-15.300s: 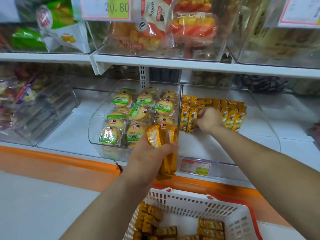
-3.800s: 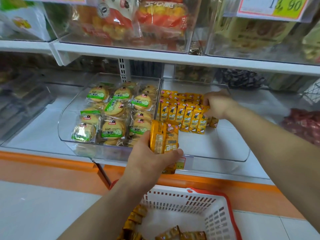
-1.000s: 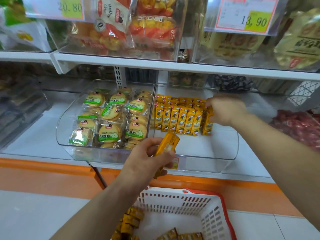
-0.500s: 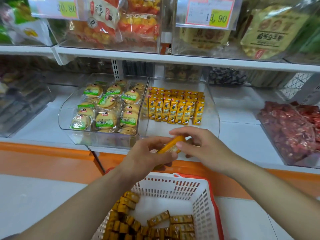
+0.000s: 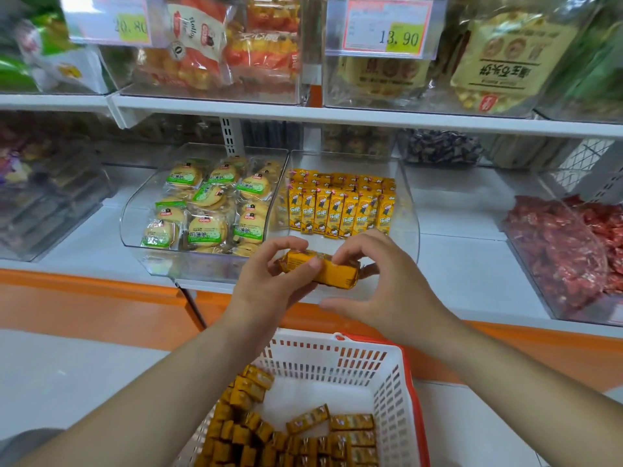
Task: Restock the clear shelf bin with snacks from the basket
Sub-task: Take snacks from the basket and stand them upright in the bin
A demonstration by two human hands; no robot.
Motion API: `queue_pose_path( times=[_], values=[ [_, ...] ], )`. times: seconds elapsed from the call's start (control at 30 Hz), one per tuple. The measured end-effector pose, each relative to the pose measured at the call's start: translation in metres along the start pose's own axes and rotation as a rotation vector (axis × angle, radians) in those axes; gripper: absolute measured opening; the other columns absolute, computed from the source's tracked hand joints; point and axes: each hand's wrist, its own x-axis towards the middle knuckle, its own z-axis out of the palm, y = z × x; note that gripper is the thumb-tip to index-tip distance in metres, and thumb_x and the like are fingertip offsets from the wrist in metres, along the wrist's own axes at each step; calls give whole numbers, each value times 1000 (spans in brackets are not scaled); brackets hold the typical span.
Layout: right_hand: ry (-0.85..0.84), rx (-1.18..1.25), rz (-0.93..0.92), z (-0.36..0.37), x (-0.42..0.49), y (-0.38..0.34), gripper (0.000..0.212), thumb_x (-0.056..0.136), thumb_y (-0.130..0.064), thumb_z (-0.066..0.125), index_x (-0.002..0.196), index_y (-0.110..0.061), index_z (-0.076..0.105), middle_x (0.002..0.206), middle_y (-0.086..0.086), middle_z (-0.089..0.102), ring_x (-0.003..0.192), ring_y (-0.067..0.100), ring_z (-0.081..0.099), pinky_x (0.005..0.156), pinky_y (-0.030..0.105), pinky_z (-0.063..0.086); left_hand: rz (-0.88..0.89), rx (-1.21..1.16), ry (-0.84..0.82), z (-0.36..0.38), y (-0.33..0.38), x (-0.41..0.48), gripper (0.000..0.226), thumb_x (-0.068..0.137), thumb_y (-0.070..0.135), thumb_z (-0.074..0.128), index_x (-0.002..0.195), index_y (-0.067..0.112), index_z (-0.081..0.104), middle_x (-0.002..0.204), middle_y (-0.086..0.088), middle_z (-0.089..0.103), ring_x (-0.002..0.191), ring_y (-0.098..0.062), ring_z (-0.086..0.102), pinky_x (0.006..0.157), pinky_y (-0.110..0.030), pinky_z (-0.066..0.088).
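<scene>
In front of the shelf my left hand (image 5: 269, 284) grips one yellow snack pack (image 5: 323, 271) lying sideways. My right hand (image 5: 377, 288) pinches the same pack's right end with its fingertips. Behind them stands the clear shelf bin (image 5: 409, 230), with several yellow snack packs (image 5: 340, 210) upright in rows at its back. The bin's front part is bare. Below my arms sits the white basket (image 5: 387, 392) with a red rim, holding several more yellow packs (image 5: 286, 433).
A second clear bin (image 5: 135, 227) of green-labelled round biscuits adjoins on the left. A bin of red-wrapped sweets (image 5: 569, 251) stands at the right. The upper shelf (image 5: 337, 114) carries bagged snacks and price tags overhead. An orange ledge (image 5: 101, 298) runs below the shelf.
My right hand came back from the bin's rows to the pack in my left hand and now pinches its end. The pack has turned to lie sideways.
</scene>
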Motion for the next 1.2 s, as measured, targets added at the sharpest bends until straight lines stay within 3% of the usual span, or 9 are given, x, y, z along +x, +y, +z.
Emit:
queue_pose_path(
  times=[0.13, 0.23, 0.3, 0.47, 0.57, 0.63, 0.73, 0.97, 1.2],
  values=[
    [24, 324, 205, -3, 7, 8, 9, 95, -28, 65, 102, -33, 64, 105, -16, 62, 94, 13, 65, 70, 24, 56, 61, 104, -76, -3, 7, -1, 26, 80, 2, 78, 87, 26, 72, 87, -5, 65, 89, -30, 61, 101, -54, 52],
    [-42, 469, 281, -9, 10, 18, 14, 93, -14, 68, 103, -25, 69, 100, -7, 70, 85, 17, 70, 67, 30, 60, 87, 129, -89, -3, 10, -4, 28, 71, 14, 82, 95, 26, 74, 98, -11, 69, 93, -41, 63, 107, -59, 49],
    [-76, 514, 267, -10, 9, 20, 18, 88, -11, 74, 100, -24, 71, 98, -7, 72, 82, 17, 72, 68, 29, 60, 80, 92, -85, -2, 11, -5, 40, 67, 19, 82, 104, 29, 75, 111, -15, 71, 104, -42, 66, 105, -54, 52],
    [-218, 554, 337, -5, 9, 22, 49, 71, -23, 85, 115, -30, 64, 102, -6, 73, 89, 19, 73, 76, 31, 59, 69, 41, -2, 0, 11, -1, 64, 60, 21, 83, 121, 23, 64, 106, -8, 74, 107, -32, 70, 99, -47, 57],
    [-308, 464, 364, 3, 8, 17, 81, 71, -41, 82, 141, -41, 40, 109, -14, 68, 88, 19, 73, 80, 36, 60, 74, 70, -2, 1, 7, 0, 57, 62, 23, 84, 115, 15, 66, 111, -11, 75, 105, -33, 73, 89, -44, 61],
    [-267, 424, 293, 2, 10, 12, 77, 82, -44, 72, 145, -54, 30, 111, -24, 61, 90, 16, 72, 78, 32, 60, 101, 137, -25, 2, 8, -1, 46, 62, 29, 85, 106, 22, 73, 105, -3, 78, 96, -25, 76, 77, -33, 62],
    [-234, 359, 154, -7, 15, 7, 55, 94, -30, 67, 134, -59, 44, 108, -32, 55, 92, 11, 70, 79, 29, 60, 150, 188, -38, 3, 13, -1, 37, 65, 34, 83, 101, 29, 77, 106, -3, 78, 98, -21, 77, 75, -27, 60],
    [-85, 247, 86, -39, 28, 10, 41, 74, -25, 78, 104, -46, 59, 102, -19, 65, 81, 12, 72, 72, 31, 60, 178, 288, -99, 27, 32, 20, 43, 69, 37, 77, 111, 27, 74, 99, -3, 77, 94, -16, 76, 76, -26, 61],
    [119, -14, 186, -88, 74, 83, 44, 69, -2, 81, 87, -37, 60, 92, -2, 67, 69, 24, 68, 71, 49, 58, 319, 989, -66, 53, 9, 124, 51, 79, 38, 86, 124, 28, 64, 108, 12, 63, 88, -8, 60, 72, -26, 54]
  ],
)
